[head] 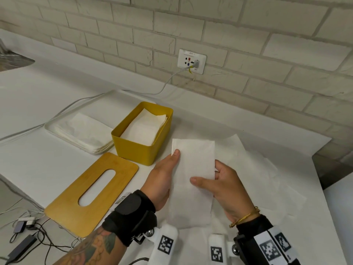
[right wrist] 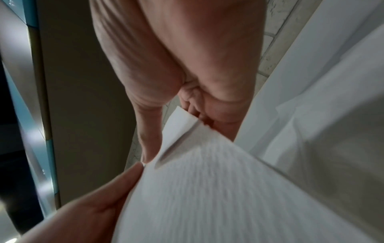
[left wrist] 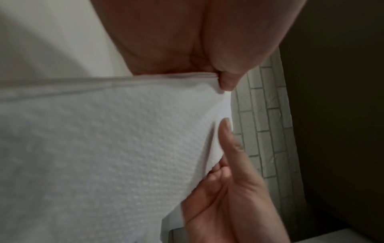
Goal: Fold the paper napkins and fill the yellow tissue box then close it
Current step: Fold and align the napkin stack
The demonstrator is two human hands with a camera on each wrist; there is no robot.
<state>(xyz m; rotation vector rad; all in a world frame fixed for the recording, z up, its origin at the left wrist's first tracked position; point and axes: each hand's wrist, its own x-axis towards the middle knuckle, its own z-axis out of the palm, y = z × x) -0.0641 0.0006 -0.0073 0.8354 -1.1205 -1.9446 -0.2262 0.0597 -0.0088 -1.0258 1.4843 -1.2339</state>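
Folded napkin, held above the counter just right of my open yellow box: my left hand pinches its left edge, my right hand its right. Lid lies beside the box; unfolded napkins stacked behind.

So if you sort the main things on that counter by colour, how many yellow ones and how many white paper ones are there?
Yellow: 2, the open tissue box and its slotted lid.
White paper: 4, the folded napkin held by both hands, the napkins in the box, the stack left of the box, and loose sheets under the hands.
Total: 6
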